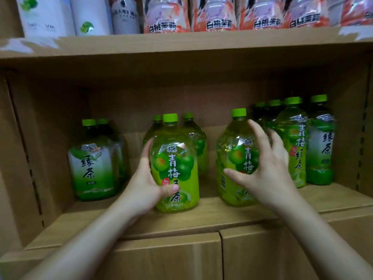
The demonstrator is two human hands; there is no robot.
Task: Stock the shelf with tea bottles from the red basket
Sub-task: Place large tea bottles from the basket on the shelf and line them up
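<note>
Two green-capped plum green tea bottles stand at the front of the middle shelf [201,215]. My left hand [145,184] grips the left bottle [177,158] from its left side, with the thumb across the lower label. My right hand [268,170] is at the right side of the other bottle [234,156]. Its thumb lies on the label and its fingers are spread, partly off the bottle. More plum tea bottles [193,138] stand behind the left one. The red basket is out of view.
Green tea bottles [92,168] stand at the shelf's left, and a row of green-capped bottles [319,142] fills its right end. The upper shelf [181,43] holds white containers and peach tea bottles. Closed cabinet doors [220,257] lie below.
</note>
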